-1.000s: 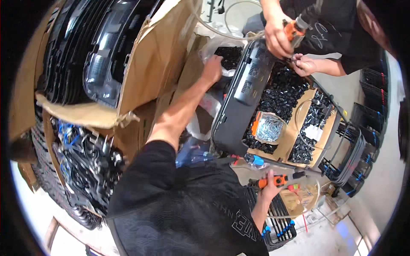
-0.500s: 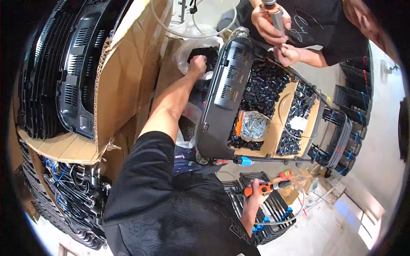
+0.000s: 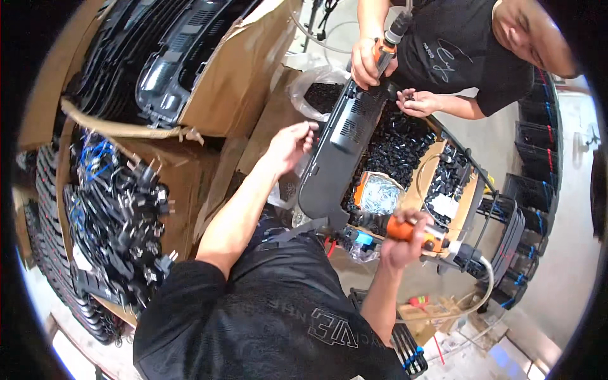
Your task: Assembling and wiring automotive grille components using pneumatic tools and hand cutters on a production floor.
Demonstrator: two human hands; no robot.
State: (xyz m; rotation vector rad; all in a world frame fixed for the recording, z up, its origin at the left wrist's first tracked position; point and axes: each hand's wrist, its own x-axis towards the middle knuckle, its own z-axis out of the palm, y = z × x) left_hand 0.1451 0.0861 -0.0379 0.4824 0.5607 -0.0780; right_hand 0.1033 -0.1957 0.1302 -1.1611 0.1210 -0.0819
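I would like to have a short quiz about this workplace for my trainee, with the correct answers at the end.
1. Which of the camera wearer's hands grips an orange power screwdriver?

2. True or false: the silver screws lie mixed in with the power cords.

3. Which of these is nearest to the wearer's left hand?
A) power cords
B) black vented panel
C) silver screws

Key:
1. The right hand.
2. False; they are in a small container beside black plastic pieces.
3. B.
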